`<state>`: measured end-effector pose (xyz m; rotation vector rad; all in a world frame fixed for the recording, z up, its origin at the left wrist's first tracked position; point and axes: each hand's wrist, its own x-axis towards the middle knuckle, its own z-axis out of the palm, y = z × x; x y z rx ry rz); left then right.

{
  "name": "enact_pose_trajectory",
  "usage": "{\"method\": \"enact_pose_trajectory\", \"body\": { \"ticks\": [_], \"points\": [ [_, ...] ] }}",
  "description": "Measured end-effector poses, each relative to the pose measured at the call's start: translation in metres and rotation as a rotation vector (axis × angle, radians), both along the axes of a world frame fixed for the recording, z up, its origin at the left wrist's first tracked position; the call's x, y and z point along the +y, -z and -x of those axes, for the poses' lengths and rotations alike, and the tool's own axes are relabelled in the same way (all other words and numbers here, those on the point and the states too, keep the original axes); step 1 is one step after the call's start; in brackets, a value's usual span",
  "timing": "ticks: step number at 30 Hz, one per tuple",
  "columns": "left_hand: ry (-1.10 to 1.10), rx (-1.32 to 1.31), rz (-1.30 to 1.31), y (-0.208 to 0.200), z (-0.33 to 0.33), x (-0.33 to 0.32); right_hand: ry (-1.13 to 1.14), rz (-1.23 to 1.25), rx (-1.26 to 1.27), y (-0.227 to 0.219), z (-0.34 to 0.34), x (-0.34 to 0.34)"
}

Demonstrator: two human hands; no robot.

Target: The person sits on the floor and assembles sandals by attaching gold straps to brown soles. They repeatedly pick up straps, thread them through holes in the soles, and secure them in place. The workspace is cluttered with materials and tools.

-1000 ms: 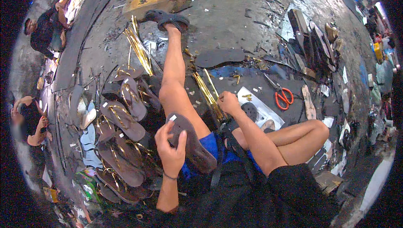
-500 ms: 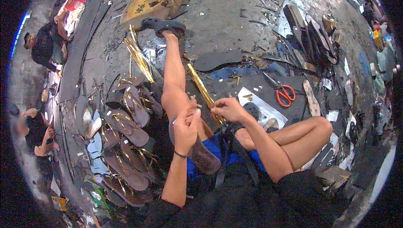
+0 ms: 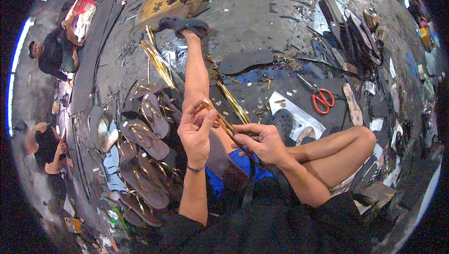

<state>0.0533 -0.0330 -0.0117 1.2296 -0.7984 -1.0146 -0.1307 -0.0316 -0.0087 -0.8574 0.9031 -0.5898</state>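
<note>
- The left hand [image 3: 196,132] pinches the upper end of a thin gold strap [image 3: 220,119] between thumb and fingertips.
- The right hand [image 3: 262,142] closes on the same gold strap lower down, just beside the left.
- Under both hands a dark brown sandal sole [image 3: 224,163] rests on the lap.
- Beyond the grip lies a loose bundle of gold strips [image 3: 156,60]; left of it, rows of finished sandals [image 3: 145,132].
- Well to the right, orange-handled scissors [image 3: 322,100] lie on the floor.

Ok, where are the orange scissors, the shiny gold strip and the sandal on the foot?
orange scissors [image 3: 322,100], head view, on the orange handles.
gold strip [image 3: 220,118], head view, middle of the strip between the hands.
sandal [image 3: 183,24], head view, on its dark strap.
</note>
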Motion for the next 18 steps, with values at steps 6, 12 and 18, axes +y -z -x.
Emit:
{"method": "enact_pose_trajectory", "body": {
  "ticks": [6, 12, 18],
  "points": [
    [0.036, 0.115, -0.075, -0.001, 0.000, 0.003, 0.047, -0.081, -0.062, 0.001, 0.007, 0.001],
    [0.033, 0.121, -0.120, -0.008, 0.003, 0.002, -0.073, -0.039, 0.004, -0.002, 0.012, 0.002],
    [0.032, -0.107, -0.065, -0.008, 0.010, 0.004, -0.022, 0.238, 0.079, 0.010, 0.012, 0.004]
  ]
}}
